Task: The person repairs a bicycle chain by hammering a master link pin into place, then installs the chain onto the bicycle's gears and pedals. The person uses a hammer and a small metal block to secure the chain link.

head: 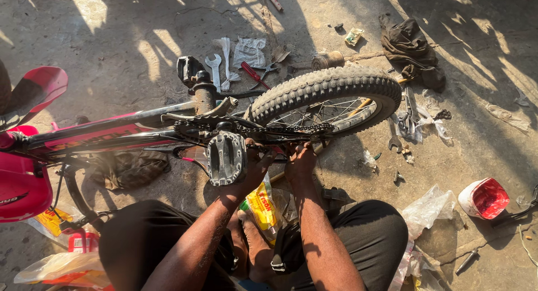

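Note:
A small red and black bicycle (112, 135) lies upside down before me, its knobby rear wheel (330, 95) raised. My left hand (253, 170) reaches up beside the grey pedal (226, 157) and touches the frame near the chain (246, 125). Just left of the wheel hub, my right hand (301, 159) is closed on the lower frame stay. Whether either hand holds a tool is hidden. My knees in black trousers frame the bottom of the view.
Spanners (214, 68), a red-handled screwdriver (255, 75) and more wrenches (408, 120) lie on the concrete floor. A dark rag (409, 44) sits at upper right, a red and white tub (485, 198) at right. Plastic bags and a yellow packet (262, 207) lie near my feet.

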